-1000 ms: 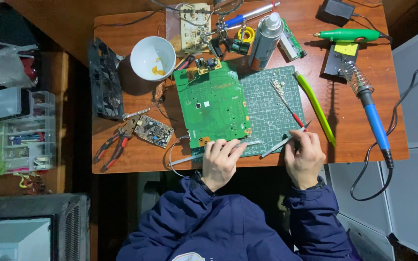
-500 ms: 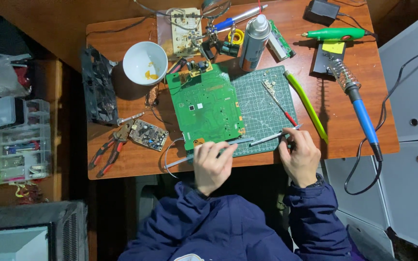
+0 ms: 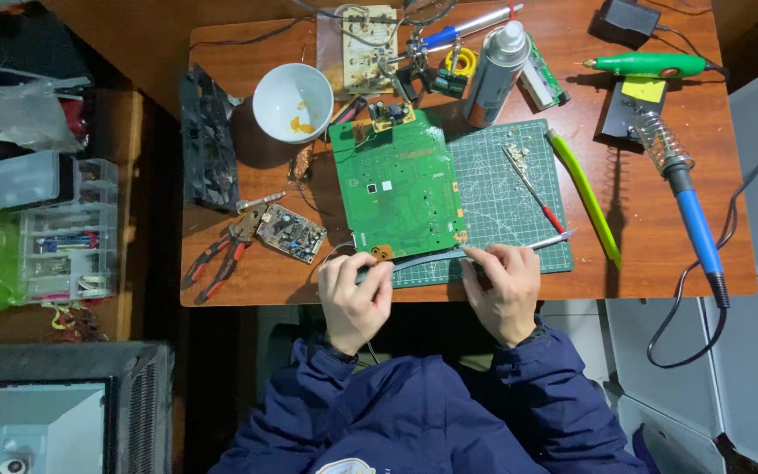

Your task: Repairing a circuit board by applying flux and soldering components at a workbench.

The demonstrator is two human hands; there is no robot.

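A green circuit board [image 3: 396, 184] lies partly on a green cutting mat [image 3: 511, 202] on the wooden table [image 3: 660, 263]. Both hands rest at the table's front edge, just below the board. A thin metal tool [image 3: 537, 243], like long tweezers, runs along the mat's front edge. My right hand [image 3: 504, 288] is closed on its middle, and its tip sticks out to the right. My left hand [image 3: 357, 294] is closed on a thin grey end by the board's lower left corner. I cannot tell whether that is the same tool.
Behind the board stand a white bowl [image 3: 293, 101], a spray can [image 3: 495, 61] and a small tan board [image 3: 368, 39]. A blue soldering iron [image 3: 695, 219] and green rotary tool [image 3: 647, 64] lie right. Red pliers [image 3: 221, 254], a small circuit board [image 3: 291, 233] and a black fan [image 3: 208, 140] lie left.
Both hands have slid a little left along the front edge. My right hand now sits closer to the board's lower right corner. The view shifted briefly.
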